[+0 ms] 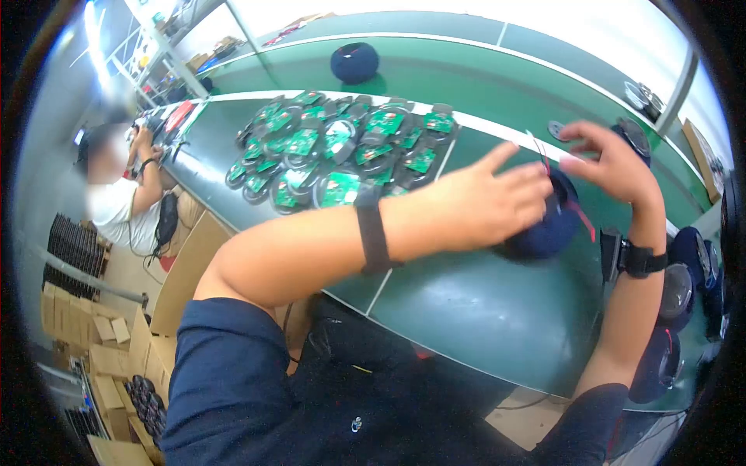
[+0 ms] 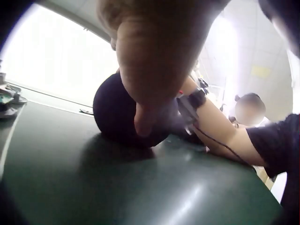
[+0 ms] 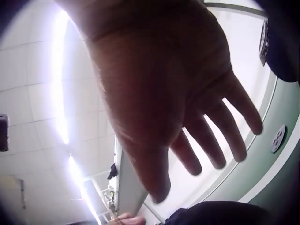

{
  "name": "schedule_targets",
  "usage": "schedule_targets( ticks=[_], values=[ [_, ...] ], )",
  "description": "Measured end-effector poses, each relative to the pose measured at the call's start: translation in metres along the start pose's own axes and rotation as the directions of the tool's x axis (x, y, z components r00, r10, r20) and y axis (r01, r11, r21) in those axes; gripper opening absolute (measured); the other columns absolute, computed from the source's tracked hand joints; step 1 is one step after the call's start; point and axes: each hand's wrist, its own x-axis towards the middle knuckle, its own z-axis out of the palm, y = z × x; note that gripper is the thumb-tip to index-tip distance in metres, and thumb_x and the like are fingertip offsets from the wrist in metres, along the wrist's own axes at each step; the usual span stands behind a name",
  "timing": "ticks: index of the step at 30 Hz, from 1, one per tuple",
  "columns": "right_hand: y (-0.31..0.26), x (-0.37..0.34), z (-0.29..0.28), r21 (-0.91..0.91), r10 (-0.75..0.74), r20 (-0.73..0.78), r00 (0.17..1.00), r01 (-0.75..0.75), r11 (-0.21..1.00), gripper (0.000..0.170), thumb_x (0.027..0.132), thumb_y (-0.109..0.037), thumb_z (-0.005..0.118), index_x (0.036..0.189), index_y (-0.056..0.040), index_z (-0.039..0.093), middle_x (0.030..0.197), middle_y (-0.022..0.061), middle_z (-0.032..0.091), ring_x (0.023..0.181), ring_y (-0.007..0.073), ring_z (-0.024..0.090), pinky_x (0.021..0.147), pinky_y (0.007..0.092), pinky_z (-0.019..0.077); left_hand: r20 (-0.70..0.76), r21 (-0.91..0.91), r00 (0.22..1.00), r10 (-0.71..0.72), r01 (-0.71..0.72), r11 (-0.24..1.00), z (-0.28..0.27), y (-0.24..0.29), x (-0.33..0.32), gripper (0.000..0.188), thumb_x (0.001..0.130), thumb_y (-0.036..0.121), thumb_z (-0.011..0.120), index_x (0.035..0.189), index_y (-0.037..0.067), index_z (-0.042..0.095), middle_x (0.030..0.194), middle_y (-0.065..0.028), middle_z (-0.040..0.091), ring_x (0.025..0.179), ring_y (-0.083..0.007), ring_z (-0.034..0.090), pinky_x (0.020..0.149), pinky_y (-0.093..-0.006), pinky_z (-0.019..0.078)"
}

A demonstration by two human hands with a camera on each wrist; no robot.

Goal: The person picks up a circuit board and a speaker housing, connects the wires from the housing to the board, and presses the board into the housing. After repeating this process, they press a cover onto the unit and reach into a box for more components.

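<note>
A dark blue ball-shaped housing (image 1: 548,233) rests on the green table, with thin red and dark wires rising from its opening. My left hand (image 1: 489,190) reaches across from the left and overlaps its near side, thumb raised apart from loosely bent fingers. In the left wrist view, a digit of this hand (image 2: 159,61) lies against the dark ball (image 2: 112,110). My right hand (image 1: 610,163) is raised beyond the ball, fingers spread and bent, holding nothing. The right wrist view shows its bare palm (image 3: 159,89) and separated fingers.
Many black round parts with green circuit boards (image 1: 342,144) cover the table at left. Another blue ball (image 1: 354,62) stands on the far strip. More round housings (image 1: 674,295) line the right edge. A small perforated disc (image 1: 556,129) lies behind. Another person (image 1: 128,186) sits at left.
</note>
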Motion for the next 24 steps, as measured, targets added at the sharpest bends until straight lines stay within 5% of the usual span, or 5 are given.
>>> schedule_targets(
  ticks=[6, 13, 17, 22, 24],
  values=[
    [-0.053, -0.008, 0.030, -0.151, -0.002, 0.497, 0.868, 0.089, 0.985, 0.047, 0.075, -0.030, 0.085, 0.109, -0.0043, 0.065, 0.100, 0.0129, 0.069, 0.095, 0.0243, 0.066, 0.083, 0.0352, 0.0533, -0.040, -0.098, 0.972, -0.233, 0.228, 0.969, -0.053, 0.051, -0.074, 0.050, 0.082, 0.022, 0.069, 0.129, 0.007, 0.060, 0.139, -0.0121, 0.054, 0.131, -0.0292, 0.050, 0.110, -0.0481, 0.0393],
    [-0.078, -0.012, 0.056, -0.308, 0.224, 0.359, 0.906, -0.111, 0.945, 0.047, 0.078, -0.038, 0.080, 0.104, -0.0020, 0.064, 0.094, 0.0157, 0.069, 0.085, 0.0284, 0.065, 0.077, 0.0387, 0.0519, -0.147, 0.023, 0.584, -0.798, 0.809, 0.588, -0.054, 0.023, -0.188, 0.061, 0.084, 0.029, 0.074, 0.133, -0.002, 0.054, 0.135, -0.0223, 0.051, 0.131, -0.0395, 0.045, 0.108, -0.0482, 0.0372],
    [-0.079, -0.006, 0.082, -0.306, 0.167, 0.132, 0.977, -0.120, 0.944, 0.051, 0.081, -0.045, 0.077, 0.102, -0.0006, 0.064, 0.091, 0.0172, 0.068, 0.083, 0.0290, 0.066, 0.076, 0.0391, 0.0518, 0.079, 0.015, 0.501, -0.862, 0.864, 0.503, -0.040, 0.005, -0.208, 0.074, 0.083, 0.048, 0.073, 0.133, -0.003, 0.054, 0.146, -0.0265, 0.043, 0.143, -0.0439, 0.032, 0.116, -0.0546, 0.0255],
    [-0.100, -0.028, 0.074, -0.202, 0.069, -0.055, 0.996, -0.079, 0.976, 0.039, 0.086, -0.035, 0.076, 0.103, -0.0007, 0.065, 0.093, 0.0148, 0.068, 0.084, 0.0250, 0.066, 0.075, 0.0361, 0.0515, -0.100, -0.025, 0.591, -0.800, 0.803, 0.596, -0.051, 0.006, -0.204, 0.075, 0.074, 0.040, 0.086, 0.130, 0.003, 0.051, 0.139, -0.0197, 0.051, 0.136, -0.0424, 0.042, 0.112, -0.0515, 0.0328],
    [-0.108, -0.039, 0.065, -0.343, -0.026, -0.050, 0.998, 0.007, 0.939, 0.032, 0.086, -0.025, 0.076, 0.105, -0.0020, 0.066, 0.101, 0.0124, 0.069, 0.089, 0.0236, 0.066, 0.074, 0.0350, 0.0517, 0.008, -0.550, 0.449, -0.893, 0.748, 0.372, -0.050, 0.012, -0.203, 0.066, 0.079, 0.023, 0.085, 0.131, 0.003, 0.049, 0.132, -0.0171, 0.056, 0.125, -0.0337, 0.054, 0.106, -0.0426, 0.0414]
  ],
)
